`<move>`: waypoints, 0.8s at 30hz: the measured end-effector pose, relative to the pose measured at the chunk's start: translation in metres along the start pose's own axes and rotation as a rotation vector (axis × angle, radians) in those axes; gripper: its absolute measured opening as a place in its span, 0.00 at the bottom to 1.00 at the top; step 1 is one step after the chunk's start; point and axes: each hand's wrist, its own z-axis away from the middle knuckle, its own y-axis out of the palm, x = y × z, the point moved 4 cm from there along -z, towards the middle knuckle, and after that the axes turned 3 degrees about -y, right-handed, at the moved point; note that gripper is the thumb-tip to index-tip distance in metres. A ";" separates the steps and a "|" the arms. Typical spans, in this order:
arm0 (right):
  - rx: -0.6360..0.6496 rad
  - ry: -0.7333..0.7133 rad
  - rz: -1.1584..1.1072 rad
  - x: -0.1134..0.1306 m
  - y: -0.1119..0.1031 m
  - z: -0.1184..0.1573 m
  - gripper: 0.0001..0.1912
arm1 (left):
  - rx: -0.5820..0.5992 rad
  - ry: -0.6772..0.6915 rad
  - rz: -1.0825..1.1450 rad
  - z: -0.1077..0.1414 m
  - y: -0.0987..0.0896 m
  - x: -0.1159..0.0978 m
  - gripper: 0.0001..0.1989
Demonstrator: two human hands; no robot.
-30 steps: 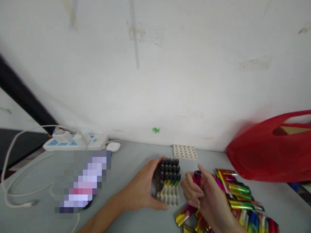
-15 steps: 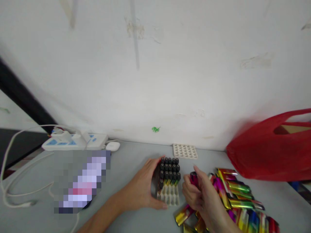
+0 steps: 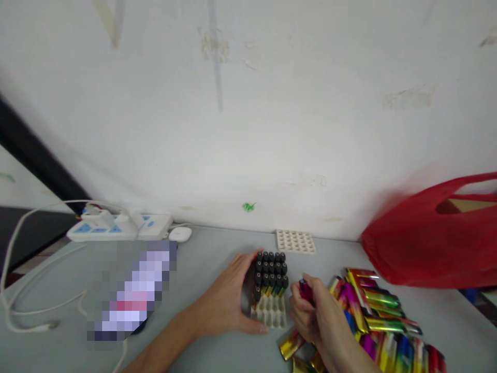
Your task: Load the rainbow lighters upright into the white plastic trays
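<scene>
My left hand (image 3: 223, 303) curves round the left side of a pale moulded tray (image 3: 275, 320), thumb at its near end and fingers at its far end. Several upright lighters (image 3: 272, 269) with black tops fill the tray's far rows; the near rows show bare slots, apart from one lighter at the left. Just right of the tray, my right hand (image 3: 316, 311) is closed round a magenta lighter (image 3: 306, 291), its thumb bent over the top. Most of that lighter is hidden by the fingers. Loose shiny lighters (image 3: 384, 316) in mixed colours lie beside and below this hand.
A second pale tray (image 3: 295, 241) lies near the wall. At the right stands a red bag (image 3: 427, 243). On the left are a white power strip (image 3: 155, 228) with cables, a small white case (image 3: 180, 234) and a blurred-out device (image 3: 135, 295).
My right thumb has come down from its raised position onto the top of the magenta lighter, and that hand has shifted slightly left and down. My left hand and the tray have stayed put.
</scene>
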 end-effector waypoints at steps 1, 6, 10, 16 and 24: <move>0.018 0.007 0.006 -0.001 0.000 -0.002 0.35 | -0.002 0.001 0.001 0.000 0.000 -0.001 0.73; 0.204 0.060 0.033 0.003 0.002 -0.006 0.38 | -0.007 -0.006 -0.006 0.001 -0.001 -0.001 0.73; 0.186 0.046 0.065 0.006 0.003 -0.005 0.40 | 0.000 0.002 0.000 0.001 0.000 -0.001 0.73; 0.124 0.097 0.157 0.014 0.006 0.003 0.40 | -0.001 0.003 0.006 0.000 0.001 0.001 0.73; 0.135 0.055 0.084 0.005 -0.002 0.002 0.38 | -0.013 0.002 0.015 0.000 0.000 0.000 0.73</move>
